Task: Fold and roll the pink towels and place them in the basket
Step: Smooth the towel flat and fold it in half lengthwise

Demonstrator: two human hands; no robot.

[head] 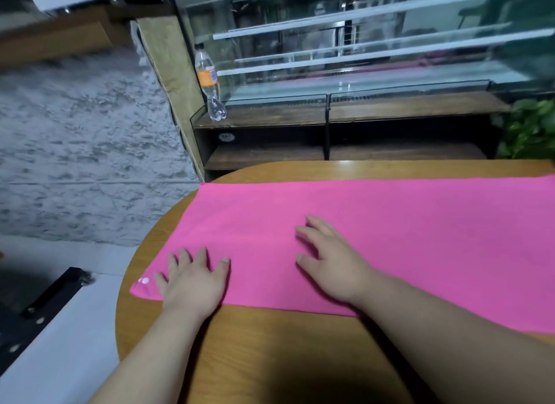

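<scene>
A pink towel (390, 232) lies flat in a long band across the wooden table (285, 349), running off the right edge of the view. My left hand (195, 280) presses flat on the towel's near left corner, fingers spread, beside a small white mark on the cloth. My right hand (333, 259) rests flat on the towel a little further right, fingers straight and pointing left. No basket is in view.
The table's rounded left end drops off to a grey stone floor (75, 148). Behind the table stands a glass display counter (345, 58) with a plastic bottle (210, 85) on its ledge. A green plant (528, 130) sits at the right.
</scene>
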